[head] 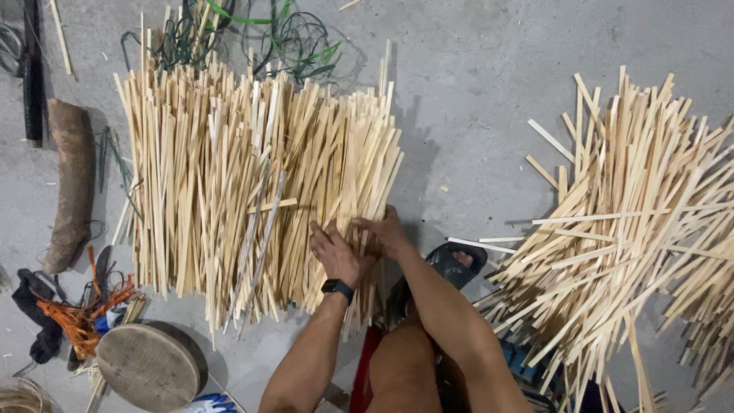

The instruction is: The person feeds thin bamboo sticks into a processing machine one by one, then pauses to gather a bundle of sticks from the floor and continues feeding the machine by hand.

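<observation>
Both hands rest together on the lower right part of a broad stack of pale, thin-cut bamboo strips lying on the grey concrete floor. The left hand, with a black watch at the wrist, lies palm down, fingers loosely bent over the strips. The right hand touches it from the right, fingers curled onto the strip ends; whether either actually pinches a strip is hard to tell. To the right lies a second, looser heap of the same strips. Left of the stack lie a brown log, orange cord and a round wooden block; green wire lies above.
</observation>
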